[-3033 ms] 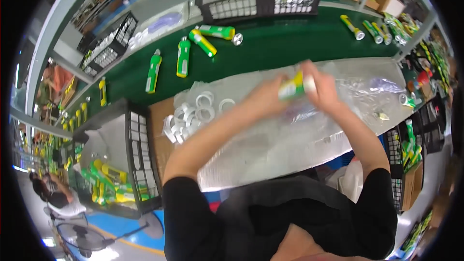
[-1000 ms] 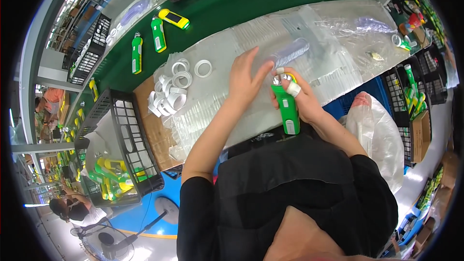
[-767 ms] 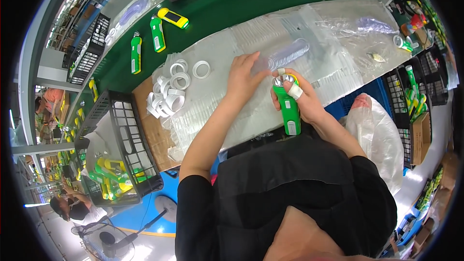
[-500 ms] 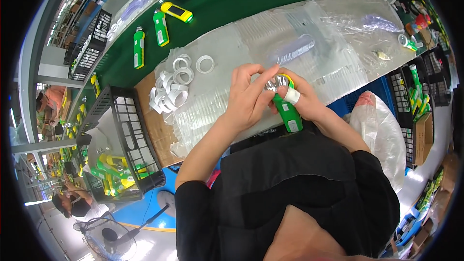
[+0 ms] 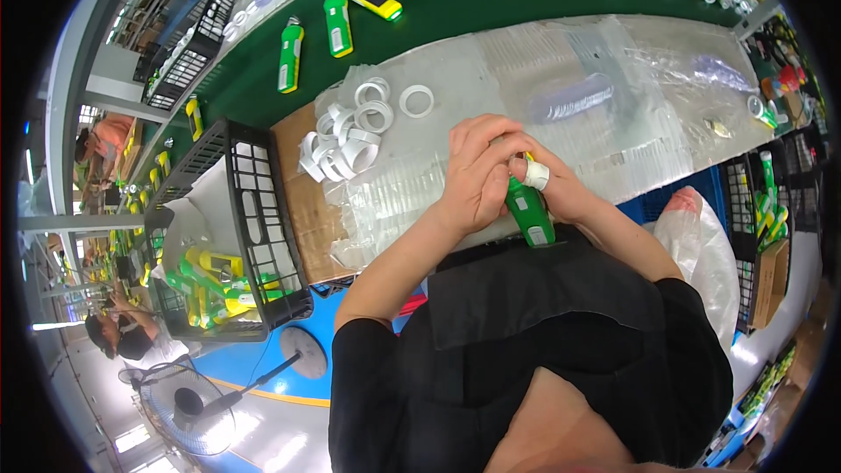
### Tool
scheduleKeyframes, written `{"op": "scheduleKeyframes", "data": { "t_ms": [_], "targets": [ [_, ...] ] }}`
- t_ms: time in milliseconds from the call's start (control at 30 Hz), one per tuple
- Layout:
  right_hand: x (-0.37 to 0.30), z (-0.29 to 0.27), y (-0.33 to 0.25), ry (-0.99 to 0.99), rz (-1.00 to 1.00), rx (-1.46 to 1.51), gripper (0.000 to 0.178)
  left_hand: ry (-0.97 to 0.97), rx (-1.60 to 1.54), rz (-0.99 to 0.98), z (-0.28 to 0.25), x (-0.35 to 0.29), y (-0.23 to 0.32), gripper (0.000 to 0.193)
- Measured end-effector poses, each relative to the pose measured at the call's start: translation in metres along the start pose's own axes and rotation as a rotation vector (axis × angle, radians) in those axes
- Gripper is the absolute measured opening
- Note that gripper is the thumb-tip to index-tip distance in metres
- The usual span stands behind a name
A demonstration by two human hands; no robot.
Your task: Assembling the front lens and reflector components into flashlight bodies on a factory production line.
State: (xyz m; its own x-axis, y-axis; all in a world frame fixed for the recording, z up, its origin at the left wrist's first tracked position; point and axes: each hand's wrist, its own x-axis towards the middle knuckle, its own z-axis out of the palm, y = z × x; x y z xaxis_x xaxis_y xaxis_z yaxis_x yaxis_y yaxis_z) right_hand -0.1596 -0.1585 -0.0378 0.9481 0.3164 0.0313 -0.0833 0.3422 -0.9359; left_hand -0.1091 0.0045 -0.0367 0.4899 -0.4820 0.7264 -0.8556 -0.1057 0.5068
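A green flashlight point(image 5: 532, 217) with a bit of yellow trim is held upright against the front edge of the bench, its handle toward my body. My left hand point(image 5: 476, 177) is closed over the flashlight's head, fingers wrapped across the top and hiding the lens end. From the other side my right hand point(image 5: 565, 191) grips the body below the head. A white wrap point(image 5: 536, 176) covers my right thumb. Left of my hands lies a pile of white plastic rings point(image 5: 355, 153), with a single white ring point(image 5: 403, 102) apart from it.
A stack of clear discs point(image 5: 574, 97) in film lies beyond my hands on the plastic-covered bench. At left stands a black crate point(image 5: 254, 210) with green and yellow flashlights. More flashlights lie on the green belt point(image 5: 491, 4). A white sack point(image 5: 696, 236) is at right.
My left hand has closed over the flashlight's head, covering the shiny lens end that showed before. The whole view has shifted slightly, so the bench things sit further right.
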Motion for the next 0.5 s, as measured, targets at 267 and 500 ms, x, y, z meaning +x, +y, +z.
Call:
{"op": "scheduleKeyframes", "data": {
  "t_ms": [267, 500],
  "targets": [
    [0.052, -0.007, -0.022, 0.057, -0.298, -0.098, 0.044, -0.207, 0.778, -0.259, -0.054, 0.018, -0.062, 0.061],
    [0.055, -0.013, -0.013, -0.003, -0.335, -0.146, 0.044, -0.507, 0.793, -0.267, -0.071, 0.019, -0.085, 0.054]
  ]
}}
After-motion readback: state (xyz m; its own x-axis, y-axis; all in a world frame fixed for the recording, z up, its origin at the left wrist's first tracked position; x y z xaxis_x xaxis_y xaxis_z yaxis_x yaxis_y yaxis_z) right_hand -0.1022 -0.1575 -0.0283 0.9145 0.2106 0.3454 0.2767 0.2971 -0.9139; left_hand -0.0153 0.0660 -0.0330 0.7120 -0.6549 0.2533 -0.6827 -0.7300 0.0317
